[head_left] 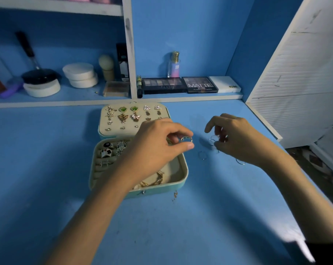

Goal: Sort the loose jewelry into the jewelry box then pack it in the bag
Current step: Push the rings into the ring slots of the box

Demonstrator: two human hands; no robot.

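Sorting step, I'd say: left hand (158, 144) pinches a ring (186, 139) over the box (183, 175), right edge; right hand (236, 139) pinches a hoop (212, 140) just right of the box. Next, ring probably needs dropping into a free slot.

Shiny metal ring (186, 139), matt beige fabric-lined jewelry box (178, 169), smooth matt blue tabletop (47, 159)

MATTE eyeshadow palette (200, 84), perfume bottle (174, 64), white box (225, 84), stacked white round pads (79, 74), blue tabletop (47, 150)
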